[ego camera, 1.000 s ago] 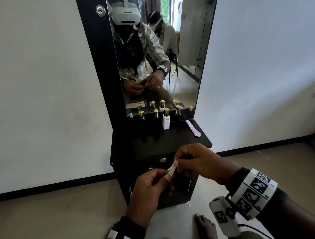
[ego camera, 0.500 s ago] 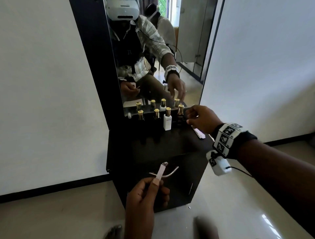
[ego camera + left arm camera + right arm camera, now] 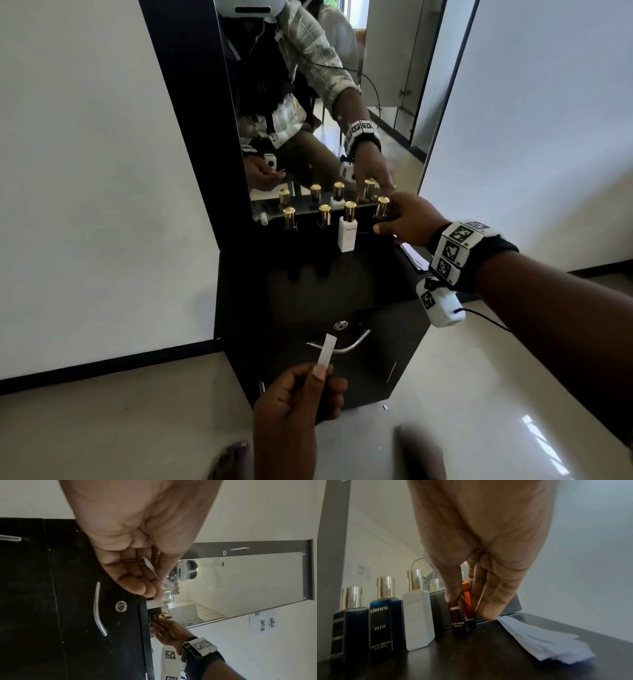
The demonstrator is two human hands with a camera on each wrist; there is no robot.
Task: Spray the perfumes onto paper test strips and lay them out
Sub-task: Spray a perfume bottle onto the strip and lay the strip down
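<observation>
Several gold-capped perfume bottles stand in a row before the mirror on a black cabinet (image 3: 308, 281): two dark ones, a white bottle (image 3: 347, 233) (image 3: 418, 619), and an amber bottle (image 3: 381, 209) (image 3: 459, 616) at the right end. My right hand (image 3: 407, 222) (image 3: 471, 595) grips the amber bottle, thumb on one side and fingers on the other; the bottle still stands on the top. My left hand (image 3: 301, 394) (image 3: 137, 574), low in front of the cabinet, pinches a white paper test strip (image 3: 327, 351) (image 3: 152, 569) that points upward.
A stack of white paper strips (image 3: 416, 260) (image 3: 544, 641) lies at the cabinet's right edge, just behind my right hand. The cabinet door has a curved metal handle (image 3: 342, 346) and a lock (image 3: 340, 324). White walls stand on both sides; my bare feet are on the floor below.
My right hand let go of the strip, moved up and right to the bottle row, and now grips the amber bottle. The left hand keeps the strip, held a little lower.
</observation>
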